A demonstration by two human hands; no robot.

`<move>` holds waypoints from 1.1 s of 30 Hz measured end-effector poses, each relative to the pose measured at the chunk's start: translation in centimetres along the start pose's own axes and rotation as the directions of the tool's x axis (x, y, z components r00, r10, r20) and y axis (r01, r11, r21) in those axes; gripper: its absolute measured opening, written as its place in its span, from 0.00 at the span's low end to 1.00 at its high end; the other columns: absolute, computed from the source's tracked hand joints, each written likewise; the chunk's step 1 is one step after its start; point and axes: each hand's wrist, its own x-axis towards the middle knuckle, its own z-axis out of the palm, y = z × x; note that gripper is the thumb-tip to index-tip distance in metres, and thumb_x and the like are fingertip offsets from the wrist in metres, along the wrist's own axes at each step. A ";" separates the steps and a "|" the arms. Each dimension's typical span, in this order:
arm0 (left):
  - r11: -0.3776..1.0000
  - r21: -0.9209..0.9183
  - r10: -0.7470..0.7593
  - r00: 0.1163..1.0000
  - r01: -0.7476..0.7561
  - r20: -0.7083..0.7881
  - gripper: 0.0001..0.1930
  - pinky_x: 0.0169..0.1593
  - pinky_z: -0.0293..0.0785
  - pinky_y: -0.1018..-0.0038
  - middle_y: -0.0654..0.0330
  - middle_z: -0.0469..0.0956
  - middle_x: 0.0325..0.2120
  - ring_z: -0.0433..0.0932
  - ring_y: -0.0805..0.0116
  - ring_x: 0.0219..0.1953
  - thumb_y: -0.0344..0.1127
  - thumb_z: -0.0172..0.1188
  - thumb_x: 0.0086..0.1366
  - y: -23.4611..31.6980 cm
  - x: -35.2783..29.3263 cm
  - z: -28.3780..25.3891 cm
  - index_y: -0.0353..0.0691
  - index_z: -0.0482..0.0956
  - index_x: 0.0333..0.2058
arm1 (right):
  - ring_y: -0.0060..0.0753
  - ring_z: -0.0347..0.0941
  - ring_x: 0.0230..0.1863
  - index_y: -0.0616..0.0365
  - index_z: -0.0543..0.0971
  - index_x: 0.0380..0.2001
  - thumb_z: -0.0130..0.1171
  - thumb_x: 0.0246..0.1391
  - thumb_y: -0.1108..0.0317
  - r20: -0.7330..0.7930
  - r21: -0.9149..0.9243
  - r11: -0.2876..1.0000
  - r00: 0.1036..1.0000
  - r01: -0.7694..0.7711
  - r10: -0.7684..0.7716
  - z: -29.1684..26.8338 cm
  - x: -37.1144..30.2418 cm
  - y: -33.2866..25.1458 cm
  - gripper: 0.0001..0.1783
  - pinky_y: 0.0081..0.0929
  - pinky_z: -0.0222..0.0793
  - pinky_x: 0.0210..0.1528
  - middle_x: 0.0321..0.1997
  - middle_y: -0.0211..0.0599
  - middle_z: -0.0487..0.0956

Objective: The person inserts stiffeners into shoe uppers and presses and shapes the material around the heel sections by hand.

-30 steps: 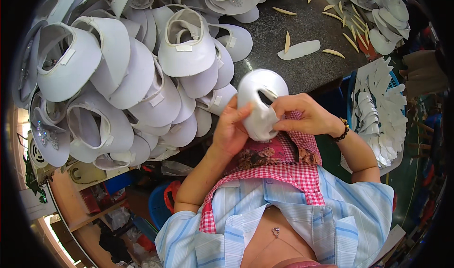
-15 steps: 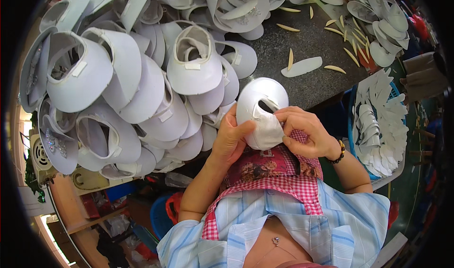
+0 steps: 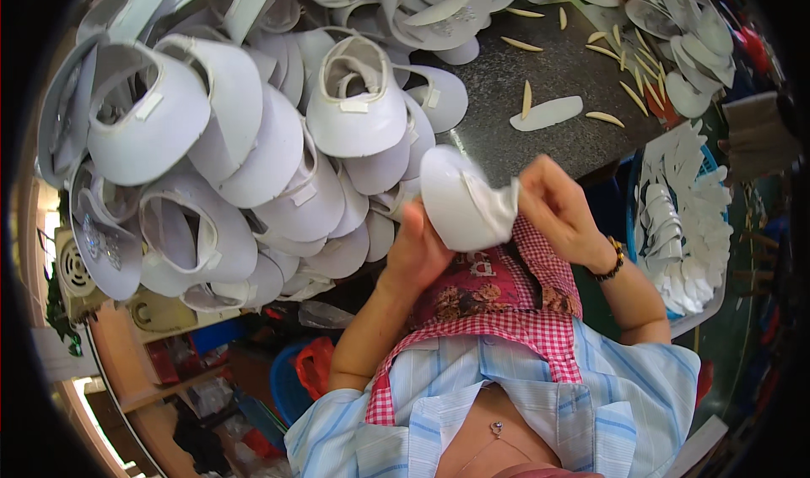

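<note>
A white shoe upper (image 3: 460,204), smooth and rounded with a folded rim, is tilted in front of my apron. My left hand (image 3: 418,246) grips its left side, the thumb raised and most fingers hidden behind it. My right hand (image 3: 553,208) is closed in a pinch at the upper's right end, where the edge is drawn out into a narrow point. Motion blurs both the upper and the fingers. Left of my hands rises a big heap of similar white uppers (image 3: 359,128), several with small white tabs at the opening and some with sparkling stones.
A dark speckled tabletop (image 3: 498,86) carries a flat white oval piece (image 3: 547,113) and several cream crescent slivers (image 3: 605,118). At the right a blue basket (image 3: 634,216) holds stacked white cut pieces (image 3: 688,225). More white pieces (image 3: 696,48) lie at the far right.
My right hand has moved up and slightly right, drawing out the upper's edge. The upper has turned, so its opening no longer shows. My left thumb has lifted off its face.
</note>
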 end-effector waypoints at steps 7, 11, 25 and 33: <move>0.936 0.329 0.159 0.984 -0.124 -0.084 0.27 0.59 0.67 0.66 0.54 0.72 0.52 0.72 0.64 0.55 0.32 0.61 0.62 0.9 0.2 2.1 0.31 0.64 0.57 | 0.14 0.66 0.25 0.61 0.69 0.35 0.51 0.61 0.74 -0.109 0.025 0.980 0.975 0.199 -0.195 0.7 3.7 -1.4 0.03 0.19 0.61 0.26 0.20 0.29 0.71; 0.951 0.308 -0.023 0.997 0.000 0.069 0.28 0.59 0.68 0.66 0.53 0.72 0.52 0.72 0.63 0.55 0.35 0.62 0.62 3.0 0.6 0.4 0.30 0.64 0.57 | 0.20 0.72 0.25 0.61 0.70 0.38 0.53 0.59 0.74 -0.054 -0.228 0.871 0.887 0.436 -0.458 0.6 5.0 -1.8 0.05 0.22 0.66 0.28 0.22 0.35 0.75; 0.986 0.164 -0.014 1.000 0.016 -0.014 0.36 0.63 0.63 0.64 0.56 0.68 0.56 0.68 0.62 0.59 0.33 0.67 0.56 1.6 1.8 0.5 0.39 0.59 0.61 | 0.15 0.72 0.30 0.61 0.78 0.34 0.66 0.51 0.62 0.260 0.290 0.955 0.966 -0.067 -0.012 -0.6 4.8 1.3 0.14 0.17 0.69 0.34 0.30 0.27 0.78; 0.950 0.294 -0.077 0.992 0.102 -0.095 0.31 0.60 0.66 0.60 0.53 0.71 0.53 0.70 0.59 0.56 0.30 0.64 0.58 3.5 1.9 -2.9 0.33 0.61 0.59 | 0.23 0.76 0.28 0.61 0.69 0.29 0.51 0.60 0.73 -0.125 -0.025 0.967 0.959 0.253 -0.254 -3.3 5.6 -2.8 0.05 0.21 0.70 0.32 0.22 0.29 0.75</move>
